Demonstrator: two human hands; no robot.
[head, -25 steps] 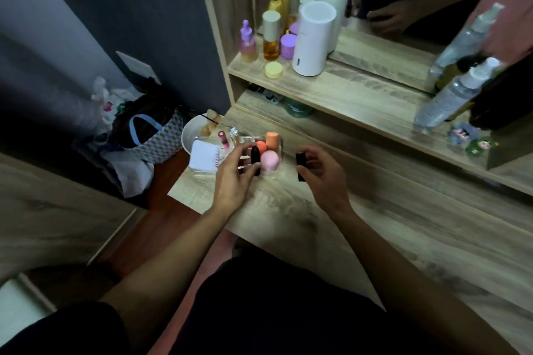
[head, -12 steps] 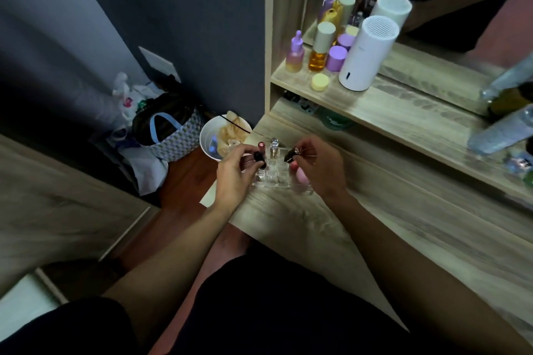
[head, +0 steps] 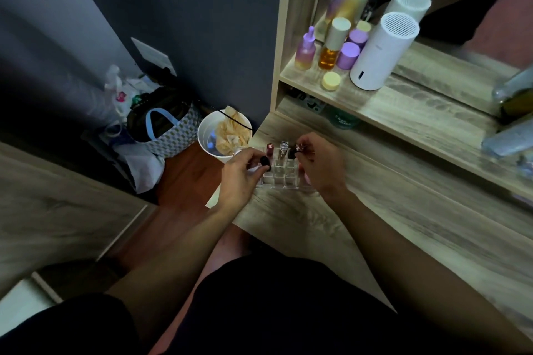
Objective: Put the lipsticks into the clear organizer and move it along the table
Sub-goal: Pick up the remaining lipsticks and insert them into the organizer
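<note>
The clear organizer (head: 279, 179) with its grid of cells stands at the near left corner of the wooden table (head: 389, 210). A red-capped lipstick (head: 269, 148) and a silver-capped one (head: 283, 147) stand upright in its back row. My left hand (head: 240, 174) pinches a black lipstick (head: 265, 164) over a left cell. My right hand (head: 318, 166) holds another black lipstick (head: 292, 153) above the organizer's right back side. Something pink shows under my right hand, mostly hidden.
A white bin (head: 223, 135) with crumpled tissue stands on the floor just beyond the table's left end, beside a patterned bag (head: 170, 130). On the shelf above are a white cylinder (head: 380, 52), purple and amber bottles (head: 331, 46), a yellow jar (head: 331, 81) and a mirror.
Both hands have come over the organizer, each with a black lipstick. The camera view has swung left and nearer, and the orange and pink items beside the organizer are now hidden.
</note>
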